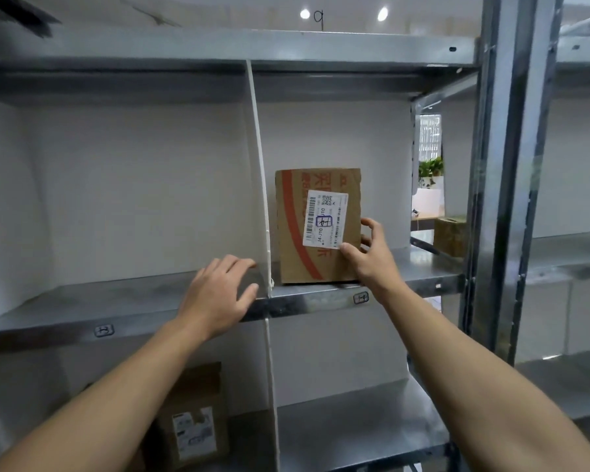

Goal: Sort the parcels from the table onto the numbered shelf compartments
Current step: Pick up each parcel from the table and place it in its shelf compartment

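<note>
Shelf edge (321, 300) bears relaxed left hand (218, 298); right hand (372, 258) grips upright parcel (292, 229) (beside divider (261, 185)).

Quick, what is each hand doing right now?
Left hand: open, resting on the shelf edge, holding nothing.
Right hand: gripping the upright cardboard parcel by its right edge.

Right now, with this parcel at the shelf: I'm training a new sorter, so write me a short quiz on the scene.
1. True or false: the left hand grips the upright parcel.
2. Which side of the white divider holds the upright parcel? A left, B right, C neither.
3. Fill in: the right hand holds the parcel's ____ edge.
Key: 1 false, it rests on the shelf edge; 2 B; 3 right.
</note>
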Tool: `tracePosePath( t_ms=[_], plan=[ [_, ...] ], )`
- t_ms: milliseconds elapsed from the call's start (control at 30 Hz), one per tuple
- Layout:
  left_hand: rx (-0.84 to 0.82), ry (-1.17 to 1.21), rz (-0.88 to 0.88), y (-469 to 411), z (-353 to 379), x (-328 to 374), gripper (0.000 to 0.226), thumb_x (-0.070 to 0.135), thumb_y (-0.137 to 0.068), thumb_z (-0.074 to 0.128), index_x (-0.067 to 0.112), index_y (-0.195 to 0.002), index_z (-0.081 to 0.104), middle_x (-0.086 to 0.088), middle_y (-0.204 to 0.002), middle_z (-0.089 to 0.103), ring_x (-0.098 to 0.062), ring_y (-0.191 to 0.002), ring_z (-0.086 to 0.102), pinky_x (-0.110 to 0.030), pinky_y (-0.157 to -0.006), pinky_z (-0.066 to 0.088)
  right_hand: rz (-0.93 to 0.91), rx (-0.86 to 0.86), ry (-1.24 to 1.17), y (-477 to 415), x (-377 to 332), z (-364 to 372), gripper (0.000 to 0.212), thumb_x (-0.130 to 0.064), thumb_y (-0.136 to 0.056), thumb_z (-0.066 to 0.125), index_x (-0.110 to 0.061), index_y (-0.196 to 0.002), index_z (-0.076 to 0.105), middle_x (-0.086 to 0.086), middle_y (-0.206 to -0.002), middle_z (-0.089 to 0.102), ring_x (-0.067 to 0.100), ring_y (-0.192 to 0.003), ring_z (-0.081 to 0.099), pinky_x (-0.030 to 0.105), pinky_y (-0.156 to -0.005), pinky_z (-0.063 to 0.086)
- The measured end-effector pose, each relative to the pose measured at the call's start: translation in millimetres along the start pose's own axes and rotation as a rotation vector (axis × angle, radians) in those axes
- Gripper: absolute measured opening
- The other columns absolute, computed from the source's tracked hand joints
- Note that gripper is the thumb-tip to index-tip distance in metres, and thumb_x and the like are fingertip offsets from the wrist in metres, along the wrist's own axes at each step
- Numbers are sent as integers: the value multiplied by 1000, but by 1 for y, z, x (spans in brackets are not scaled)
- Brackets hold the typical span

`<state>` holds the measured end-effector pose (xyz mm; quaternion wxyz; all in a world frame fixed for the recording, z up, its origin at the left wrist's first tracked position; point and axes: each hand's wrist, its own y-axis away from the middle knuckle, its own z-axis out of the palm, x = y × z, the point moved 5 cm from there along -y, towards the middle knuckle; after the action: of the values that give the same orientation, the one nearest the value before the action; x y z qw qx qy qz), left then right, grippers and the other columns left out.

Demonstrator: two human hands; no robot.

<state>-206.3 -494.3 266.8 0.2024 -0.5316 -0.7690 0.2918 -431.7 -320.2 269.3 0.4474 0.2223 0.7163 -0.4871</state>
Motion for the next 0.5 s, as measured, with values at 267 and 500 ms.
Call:
tracePosePath(
  t_ms=[267,500],
  plan=[
    [7,39,-32,-2,2,-4,49,50,-88,38,24,-127,53,5,-119,57,-15,-108,51,-37,-94,44,37,-18,124,-9,1,11,74,-33,-90,74,-32,-150,31,5,-137,61,23,-120,59,47,-104,50],
    [36,109,-33,3,-3,-11,55,52,-84,36,21,-125,55,3,-118,59,-20,-108,53,-40,-94,44,60,-52,217,-4,-3,18,79,-34,-91,74,-34,-153,25,6,-143,56,27,-125,56,37,-93,51]
  ],
)
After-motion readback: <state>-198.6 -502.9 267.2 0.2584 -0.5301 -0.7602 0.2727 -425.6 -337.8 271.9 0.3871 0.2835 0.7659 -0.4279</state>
